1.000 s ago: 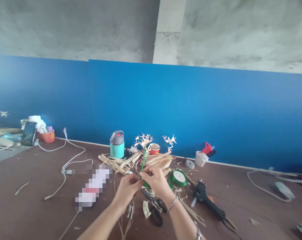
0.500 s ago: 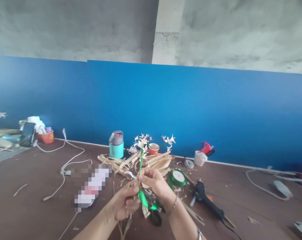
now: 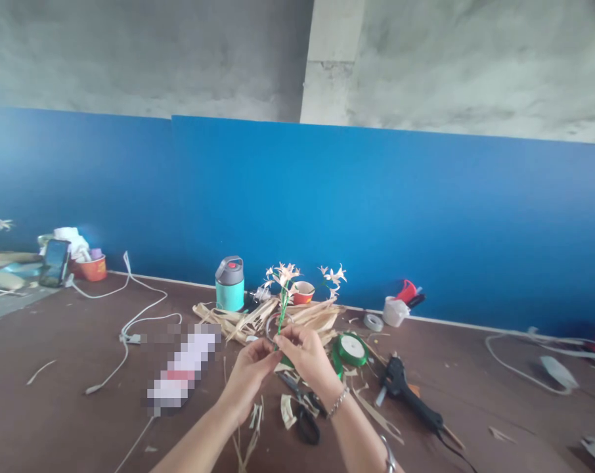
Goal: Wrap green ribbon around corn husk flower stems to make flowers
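Note:
Pale artificial flowers (image 3: 286, 272) top a green-wrapped stem (image 3: 282, 316) that rises from between my hands. My right hand (image 3: 307, 360) pinches the lower stem between thumb and fingers. Close against it, my left hand (image 3: 251, 376) is closed in a pinch at the stem's bottom end. A bit of green ribbon (image 3: 286, 361) shows between the hands; the rest is hidden behind my right hand. Beneath my hands lie black-handled scissors (image 3: 308, 426) among cut pale scraps (image 3: 287, 412). To the right of my right hand is a green ribbon roll (image 3: 352, 349).
Dried husks (image 3: 310, 316) lie behind my hands, near a turquoise flask (image 3: 229, 288) and a paper cup (image 3: 303, 293). A black glue gun (image 3: 410, 394) with its cord lies at right. White cables (image 3: 130, 322) cross the left side. A blue panel (image 3: 297, 197) bounds the table's back.
The green ribbon that hung below my hands is now mostly out of sight. The flower stem has turned and leans slightly right. My left hand has closed in, palm turned down.

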`<state>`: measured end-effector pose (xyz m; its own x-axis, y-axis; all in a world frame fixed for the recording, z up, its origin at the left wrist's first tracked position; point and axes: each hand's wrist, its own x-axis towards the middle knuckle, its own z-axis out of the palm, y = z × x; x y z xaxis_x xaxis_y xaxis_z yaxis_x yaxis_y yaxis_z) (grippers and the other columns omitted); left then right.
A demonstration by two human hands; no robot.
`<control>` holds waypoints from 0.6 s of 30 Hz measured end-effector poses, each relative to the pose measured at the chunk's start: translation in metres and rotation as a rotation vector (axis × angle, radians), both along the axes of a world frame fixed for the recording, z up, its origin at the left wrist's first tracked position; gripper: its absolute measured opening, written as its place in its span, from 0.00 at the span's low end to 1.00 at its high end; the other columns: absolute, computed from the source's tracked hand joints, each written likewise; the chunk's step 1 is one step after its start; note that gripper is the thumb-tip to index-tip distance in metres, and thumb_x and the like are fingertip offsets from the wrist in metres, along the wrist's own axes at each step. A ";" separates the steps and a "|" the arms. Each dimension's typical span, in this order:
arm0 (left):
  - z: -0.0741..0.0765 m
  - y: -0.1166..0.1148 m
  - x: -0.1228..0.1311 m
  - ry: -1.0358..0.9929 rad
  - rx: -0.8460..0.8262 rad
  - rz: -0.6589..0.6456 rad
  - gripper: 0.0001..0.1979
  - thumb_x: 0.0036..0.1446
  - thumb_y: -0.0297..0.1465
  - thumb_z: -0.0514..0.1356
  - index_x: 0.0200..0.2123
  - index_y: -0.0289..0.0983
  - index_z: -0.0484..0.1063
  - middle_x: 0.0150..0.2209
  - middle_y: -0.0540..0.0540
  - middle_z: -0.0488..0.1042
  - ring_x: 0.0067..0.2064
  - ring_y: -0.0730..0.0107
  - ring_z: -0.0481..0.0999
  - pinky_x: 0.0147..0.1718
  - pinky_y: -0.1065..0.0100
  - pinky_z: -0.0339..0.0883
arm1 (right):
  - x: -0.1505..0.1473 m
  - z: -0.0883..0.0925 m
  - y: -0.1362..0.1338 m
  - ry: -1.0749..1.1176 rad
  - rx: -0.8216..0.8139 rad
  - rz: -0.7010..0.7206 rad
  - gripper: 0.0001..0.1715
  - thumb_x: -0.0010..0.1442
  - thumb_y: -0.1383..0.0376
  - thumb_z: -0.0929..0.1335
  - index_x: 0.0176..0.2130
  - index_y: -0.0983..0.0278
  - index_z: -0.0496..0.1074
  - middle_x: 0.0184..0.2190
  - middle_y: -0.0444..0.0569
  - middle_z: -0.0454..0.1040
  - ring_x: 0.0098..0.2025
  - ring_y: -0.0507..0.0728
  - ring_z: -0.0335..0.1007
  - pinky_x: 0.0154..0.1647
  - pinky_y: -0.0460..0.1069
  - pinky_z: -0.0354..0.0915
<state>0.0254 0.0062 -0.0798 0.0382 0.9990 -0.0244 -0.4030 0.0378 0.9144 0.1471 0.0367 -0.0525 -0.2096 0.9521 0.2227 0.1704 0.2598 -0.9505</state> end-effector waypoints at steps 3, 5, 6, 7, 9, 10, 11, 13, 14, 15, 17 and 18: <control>-0.001 0.000 0.001 0.061 0.020 0.062 0.15 0.40 0.38 0.69 0.23 0.36 0.67 0.16 0.57 0.60 0.19 0.79 0.55 0.20 0.75 0.46 | -0.001 0.001 -0.001 -0.052 0.036 -0.032 0.09 0.50 0.63 0.67 0.24 0.67 0.71 0.21 0.44 0.67 0.26 0.52 0.60 0.28 0.47 0.56; -0.001 -0.001 0.001 0.099 0.036 0.106 0.15 0.41 0.38 0.68 0.26 0.36 0.69 0.16 0.58 0.59 0.19 0.79 0.55 0.20 0.75 0.45 | -0.001 0.002 -0.001 -0.077 0.048 -0.037 0.09 0.50 0.63 0.66 0.24 0.67 0.71 0.22 0.45 0.68 0.26 0.53 0.61 0.28 0.47 0.57; -0.001 -0.002 0.002 0.119 0.044 0.127 0.14 0.41 0.38 0.68 0.27 0.36 0.69 0.16 0.58 0.59 0.19 0.79 0.54 0.20 0.75 0.45 | -0.001 0.002 -0.001 -0.087 0.052 -0.039 0.10 0.51 0.63 0.66 0.25 0.67 0.71 0.22 0.45 0.68 0.26 0.53 0.61 0.28 0.47 0.57; -0.001 -0.002 0.002 0.140 0.051 0.145 0.14 0.41 0.38 0.68 0.26 0.36 0.70 0.16 0.58 0.59 0.19 0.79 0.54 0.20 0.75 0.45 | -0.001 0.002 -0.002 -0.096 0.054 -0.039 0.10 0.51 0.63 0.66 0.25 0.67 0.71 0.22 0.45 0.69 0.26 0.53 0.61 0.28 0.47 0.57; -0.001 -0.001 0.001 0.181 0.063 0.174 0.14 0.42 0.38 0.67 0.23 0.35 0.69 0.16 0.57 0.61 0.20 0.79 0.54 0.20 0.75 0.46 | -0.001 0.001 -0.002 -0.113 0.060 -0.041 0.10 0.51 0.63 0.65 0.25 0.67 0.71 0.22 0.45 0.69 0.26 0.53 0.62 0.28 0.47 0.58; -0.001 -0.001 0.001 0.198 0.068 0.184 0.14 0.42 0.38 0.67 0.22 0.35 0.69 0.17 0.56 0.62 0.20 0.79 0.55 0.20 0.75 0.47 | -0.001 0.001 -0.002 -0.120 0.064 -0.044 0.10 0.51 0.63 0.65 0.25 0.67 0.71 0.22 0.46 0.69 0.26 0.53 0.63 0.28 0.47 0.58; -0.002 0.000 0.001 0.214 0.071 0.192 0.13 0.42 0.38 0.67 0.21 0.35 0.69 0.17 0.56 0.62 0.20 0.78 0.56 0.20 0.75 0.48 | -0.001 0.001 -0.002 -0.127 0.070 -0.046 0.10 0.51 0.63 0.65 0.25 0.67 0.71 0.23 0.46 0.70 0.26 0.53 0.63 0.29 0.47 0.59; -0.002 0.001 0.000 0.240 0.077 0.206 0.12 0.42 0.37 0.67 0.21 0.35 0.70 0.17 0.55 0.63 0.22 0.77 0.59 0.22 0.74 0.50 | -0.001 0.001 -0.002 -0.140 0.082 -0.050 0.09 0.50 0.63 0.66 0.26 0.67 0.71 0.24 0.46 0.71 0.27 0.54 0.65 0.30 0.47 0.59; -0.002 0.002 -0.001 0.253 0.077 0.213 0.12 0.42 0.36 0.67 0.21 0.35 0.70 0.17 0.55 0.63 0.21 0.77 0.58 0.22 0.74 0.50 | 0.000 0.001 -0.002 -0.146 0.088 -0.052 0.09 0.50 0.63 0.66 0.26 0.67 0.71 0.24 0.47 0.71 0.28 0.54 0.65 0.31 0.47 0.60; -0.002 0.002 -0.001 0.266 0.076 0.220 0.11 0.42 0.36 0.66 0.21 0.35 0.70 0.17 0.55 0.63 0.21 0.77 0.58 0.22 0.74 0.50 | 0.000 0.000 -0.001 -0.151 0.094 -0.054 0.08 0.50 0.64 0.66 0.26 0.67 0.71 0.24 0.47 0.72 0.28 0.54 0.66 0.31 0.47 0.60; -0.002 0.001 -0.001 0.290 0.075 0.233 0.11 0.43 0.35 0.66 0.21 0.35 0.71 0.16 0.55 0.63 0.21 0.77 0.58 0.21 0.74 0.49 | 0.000 0.000 -0.001 -0.162 0.105 -0.058 0.08 0.50 0.64 0.66 0.26 0.67 0.72 0.25 0.47 0.72 0.29 0.55 0.67 0.32 0.48 0.61; -0.001 0.000 -0.001 0.301 0.075 0.239 0.10 0.43 0.35 0.66 0.21 0.35 0.71 0.16 0.55 0.64 0.21 0.77 0.58 0.21 0.74 0.49 | 0.000 0.000 -0.001 -0.167 0.109 -0.061 0.08 0.51 0.64 0.66 0.27 0.67 0.72 0.25 0.48 0.72 0.29 0.55 0.67 0.33 0.48 0.61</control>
<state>0.0241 0.0065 -0.0808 -0.1935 0.9782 0.0747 -0.1055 -0.0965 0.9897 0.1470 0.0359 -0.0527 -0.1951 0.9362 0.2922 0.3415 0.3441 -0.8746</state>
